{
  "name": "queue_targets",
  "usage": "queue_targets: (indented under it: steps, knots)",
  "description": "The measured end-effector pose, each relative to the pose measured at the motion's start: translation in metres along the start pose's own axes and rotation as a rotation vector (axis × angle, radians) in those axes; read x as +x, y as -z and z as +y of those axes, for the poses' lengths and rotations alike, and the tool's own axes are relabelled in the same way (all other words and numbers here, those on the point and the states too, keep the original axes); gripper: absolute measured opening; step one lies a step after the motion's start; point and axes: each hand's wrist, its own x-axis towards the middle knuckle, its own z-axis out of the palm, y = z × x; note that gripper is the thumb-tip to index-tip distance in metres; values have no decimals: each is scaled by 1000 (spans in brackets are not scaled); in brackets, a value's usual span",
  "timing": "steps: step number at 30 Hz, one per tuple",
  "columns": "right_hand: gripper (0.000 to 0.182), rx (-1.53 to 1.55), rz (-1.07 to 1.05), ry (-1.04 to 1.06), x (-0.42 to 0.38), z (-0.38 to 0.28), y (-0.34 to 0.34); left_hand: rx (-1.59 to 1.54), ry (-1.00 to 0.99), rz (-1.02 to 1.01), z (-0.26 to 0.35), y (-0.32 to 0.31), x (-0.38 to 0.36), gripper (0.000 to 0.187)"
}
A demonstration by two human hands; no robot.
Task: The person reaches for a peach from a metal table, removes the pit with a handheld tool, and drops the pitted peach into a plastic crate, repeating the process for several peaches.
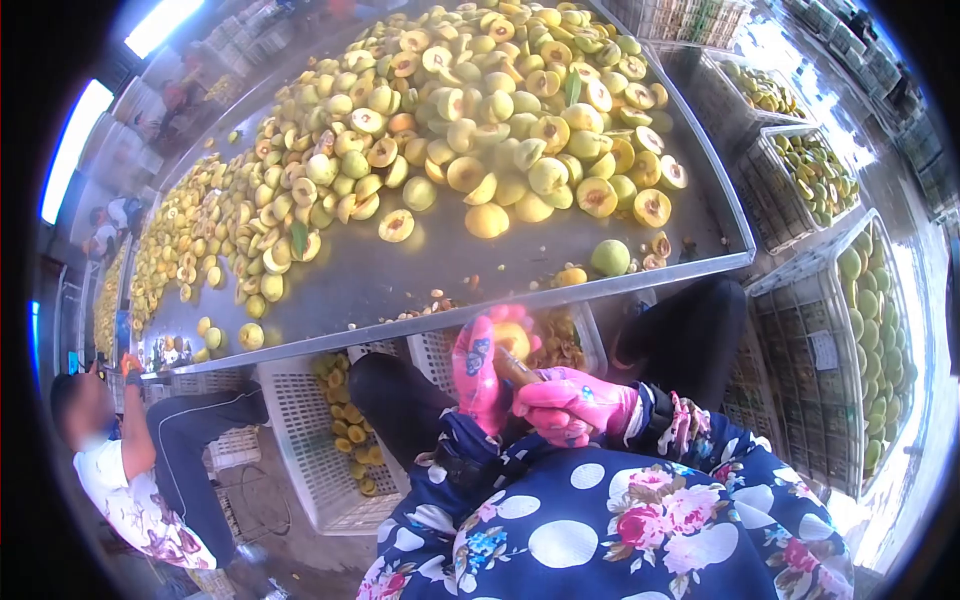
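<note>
My left hand point(482, 368), in a pink patterned glove, grips a yellow peach-like fruit point(513, 340) just below the front edge of the metal table. My right hand point(572, 404), gloved the same way, is closed around a brown tool point(516, 371), perhaps a knife. The tool points up towards the fruit; whether they touch cannot be made out. Beyond my hands, a large heap of halved fruit point(490, 107) covers much of the table point(440, 270), many halves showing reddish-brown pit cavities. A whole green fruit point(610, 257) lies near the front edge.
The table's raised metal rim point(440, 318) runs in front of me. Below it, a white crate point(300, 450) holds fruit at my left, and another container point(588, 340) stands between my knees. Crates of green fruit point(872, 330) line the right. Another person point(140, 450) sits at far left.
</note>
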Motion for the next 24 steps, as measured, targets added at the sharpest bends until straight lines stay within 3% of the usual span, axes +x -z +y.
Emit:
queue_targets:
  steps: [3,5,7,9,10,12,13,14,15,18,20,21,24]
  knots:
    - [25,106,-71,49,-1,2,1,-58,-3,23,4,-5,-2,25]
    - [25,45,-186,5,-5,-5,-2,562,-462,163,8,19,12,25]
    - [23,-19,-231,-15,-4,-9,0,436,-580,268,34,57,22,26]
    - [25,-337,98,-74,10,-7,8,28,-408,323,91,85,16,25]
    - [26,-490,265,-99,20,-2,17,56,-350,365,121,93,5,23]
    - [32,-1244,289,-102,33,24,60,851,-366,549,164,161,16,30]
    - [35,-1650,283,-59,38,40,86,1182,-309,596,177,159,18,32]
    - [36,-1569,371,-204,34,31,75,1512,-244,637,191,156,21,35]
    - [37,-1504,395,-220,38,29,77,1623,-509,628,192,185,39,39]
    - [40,-1409,418,-234,34,31,85,1499,-510,365,191,165,97,41]
    - [40,-1495,370,-164,29,29,88,1558,-273,284,178,119,136,44]
    - [40,-1516,415,-99,28,34,93,1598,-258,313,166,116,164,43]
    - [38,-1264,476,-248,14,-4,59,1596,-113,351,124,104,219,40]
